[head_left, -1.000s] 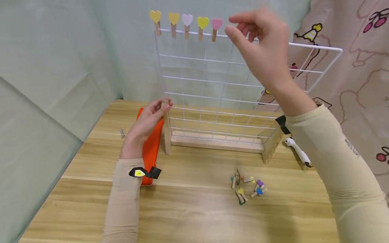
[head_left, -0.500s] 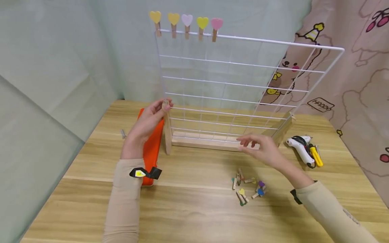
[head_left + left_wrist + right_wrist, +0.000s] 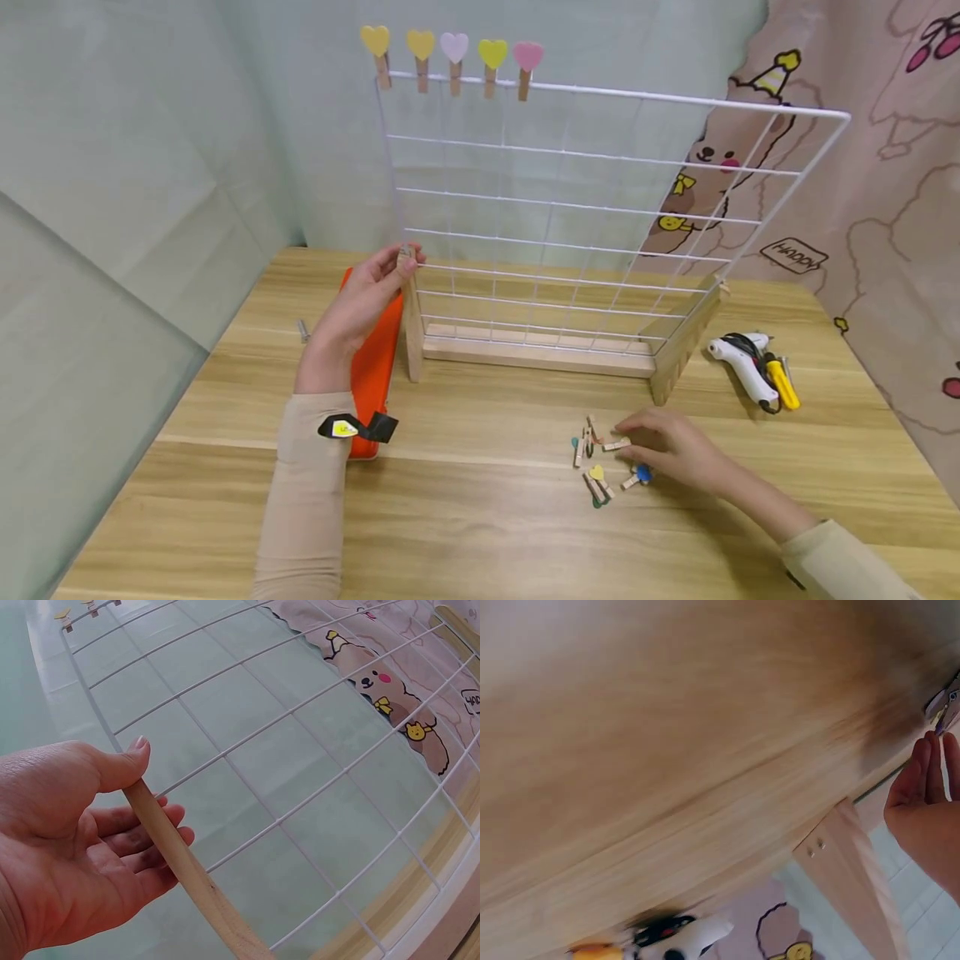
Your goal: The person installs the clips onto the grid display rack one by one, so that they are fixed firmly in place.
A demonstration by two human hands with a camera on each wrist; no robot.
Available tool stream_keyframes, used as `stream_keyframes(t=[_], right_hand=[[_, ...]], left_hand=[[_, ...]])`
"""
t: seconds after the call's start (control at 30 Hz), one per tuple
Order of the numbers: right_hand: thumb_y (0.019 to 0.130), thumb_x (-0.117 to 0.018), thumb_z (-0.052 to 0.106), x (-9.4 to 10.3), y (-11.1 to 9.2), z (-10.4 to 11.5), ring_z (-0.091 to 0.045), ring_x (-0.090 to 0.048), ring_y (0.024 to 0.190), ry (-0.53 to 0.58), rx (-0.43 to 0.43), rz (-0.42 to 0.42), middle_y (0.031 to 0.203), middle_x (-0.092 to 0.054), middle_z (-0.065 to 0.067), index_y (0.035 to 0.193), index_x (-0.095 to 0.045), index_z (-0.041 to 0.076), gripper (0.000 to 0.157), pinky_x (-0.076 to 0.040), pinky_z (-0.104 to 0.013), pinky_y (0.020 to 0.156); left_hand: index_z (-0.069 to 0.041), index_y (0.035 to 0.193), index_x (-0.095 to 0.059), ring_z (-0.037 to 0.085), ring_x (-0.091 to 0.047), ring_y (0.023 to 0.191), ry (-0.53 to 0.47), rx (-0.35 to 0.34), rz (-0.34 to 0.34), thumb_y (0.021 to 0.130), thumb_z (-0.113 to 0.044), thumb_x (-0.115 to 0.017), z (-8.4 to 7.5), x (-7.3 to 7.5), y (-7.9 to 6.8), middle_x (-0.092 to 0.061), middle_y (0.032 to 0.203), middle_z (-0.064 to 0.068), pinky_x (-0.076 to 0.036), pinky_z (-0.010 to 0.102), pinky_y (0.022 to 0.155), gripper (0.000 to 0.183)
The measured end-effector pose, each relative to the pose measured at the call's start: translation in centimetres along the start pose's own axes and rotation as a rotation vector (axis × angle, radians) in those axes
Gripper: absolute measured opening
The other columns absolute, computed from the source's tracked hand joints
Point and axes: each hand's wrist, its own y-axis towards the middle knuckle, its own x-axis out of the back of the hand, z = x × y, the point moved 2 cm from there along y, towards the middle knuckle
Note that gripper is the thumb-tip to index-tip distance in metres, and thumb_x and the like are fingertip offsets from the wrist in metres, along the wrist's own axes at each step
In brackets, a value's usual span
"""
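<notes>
My left hand (image 3: 358,302) grips the left wooden upright (image 3: 171,844) of a white wire grid rack (image 3: 551,200), thumb on the near side and fingers curled behind. Heart-topped mini clothespins in yellow, lilac and pink stand in a row along the rack's top wire, among them a pink clothespin (image 3: 525,71). Low over the table, my right hand (image 3: 678,450) is at a loose cluster of clothespins, its thumb and forefinger apart on either side of one wooden clothespin (image 3: 617,445). Close by lie a blue-heart clothespin (image 3: 641,475) and a yellow-heart clothespin (image 3: 596,475). In the right wrist view, something purple shows by the fingertips.
An orange case (image 3: 373,375) lies beside the left upright, under my left forearm. To the right of the rack are a white glue gun (image 3: 742,367) with a black cord and a yellow-handled tool (image 3: 782,383). A small grey metal piece (image 3: 303,331) lies at left.
My right hand has come down from the rack's top wire to the clothespins on the table, and now hides the purple-heart one in the head view. The left hand stays on the upright.
</notes>
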Motion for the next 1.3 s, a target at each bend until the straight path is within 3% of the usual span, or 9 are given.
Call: stream_keyframes(t=[0.23,0.43,0.57,0.77,0.93,1.1,1.2,1.3], right_hand=[[0.076,-0.066,0.025,0.8,-2.0,-0.6,-0.007,-0.056,0.086,-0.057,-0.093,-0.027,0.093,-0.06,0.01,0.096,-0.064,0.016,0.022,-0.048,-0.031,0.075],[0.076,-0.066,0.027,0.7,-2.1,-0.7,-0.005,-0.055,0.082,-0.042,-0.113,-0.03,0.09,-0.059,0.012,0.086,-0.067,0.02,0.012,-0.049,-0.027,0.072],[0.075,-0.067,0.028,0.5,-2.0,-0.8,-0.003,-0.055,0.081,0.033,-0.107,-0.013,0.088,-0.059,0.014,0.085,-0.065,0.023,0.011,-0.048,-0.025,0.072],[0.076,-0.066,0.016,0.5,-2.2,-1.5,-0.006,-0.056,0.075,0.257,0.003,0.032,0.083,-0.061,0.009,0.083,-0.062,0.021,0.009,-0.048,-0.021,0.066],[0.077,-0.065,0.02,1.6,-2.1,-1.4,-0.006,-0.057,0.083,0.245,-0.062,0.044,0.09,-0.062,0.01,0.081,-0.062,0.026,0.007,-0.047,-0.022,0.072],[0.077,-0.065,0.007,4.2,-0.4,0.3,-0.009,-0.059,0.079,0.291,-0.01,0.002,0.089,-0.064,0.003,0.08,-0.061,0.02,0.014,-0.048,-0.023,0.067],[0.072,-0.064,-0.009,6.5,1.6,2.9,-0.011,-0.06,0.072,0.336,0.074,-0.04,0.082,-0.064,-0.004,0.081,-0.06,0.01,0.021,-0.049,-0.02,0.062],[0.067,-0.062,-0.017,9.2,3.9,6.3,-0.008,-0.057,0.069,0.308,0.181,-0.107,0.079,-0.062,-0.006,0.08,-0.06,0.003,0.024,-0.048,-0.016,0.059]], left_hand=[[-0.014,0.13,-0.037,0.014,-0.035,0.121,0.005,-0.002,-0.004,0.084,-0.037,-0.052,0.1,-0.1,0.1,-0.043,0.129,0.002,-0.022,0.036,0.104,0.053],[-0.015,0.13,-0.037,0.014,-0.035,0.121,0.004,0.005,-0.007,0.085,-0.036,-0.051,0.1,-0.1,0.2,-0.042,0.129,0.002,-0.021,0.036,0.105,0.052],[-0.013,0.131,-0.036,0.014,-0.035,0.121,0.0,0.0,-0.007,0.086,-0.034,-0.051,0.1,0.0,0.2,-0.043,0.129,0.003,-0.021,0.037,0.104,0.052],[-0.014,0.13,-0.038,0.014,-0.035,0.121,-0.009,-0.002,0.0,0.084,-0.036,-0.052,0.2,-0.1,0.2,-0.042,0.128,0.003,-0.021,0.036,0.105,0.053],[-0.014,0.13,-0.037,0.014,-0.035,0.12,-0.009,-0.003,0.0,0.083,-0.038,-0.052,0.2,0.0,0.2,-0.043,0.128,0.002,-0.021,0.036,0.105,0.055],[-0.014,0.131,-0.036,0.013,-0.035,0.121,-0.001,-0.004,0.005,0.083,-0.039,-0.052,0.1,0.0,0.2,-0.042,0.129,0.002,-0.021,0.035,0.105,0.056],[-0.014,0.131,-0.036,0.013,-0.035,0.121,-0.003,-0.005,0.003,0.084,-0.038,-0.052,0.0,-0.1,0.2,-0.042,0.129,0.002,-0.021,0.036,0.105,0.055],[-0.013,0.131,-0.036,0.015,-0.035,0.121,-0.007,-0.006,0.002,0.084,-0.037,-0.052,0.0,-0.1,0.1,-0.043,0.128,0.003,-0.022,0.036,0.104,0.055]])
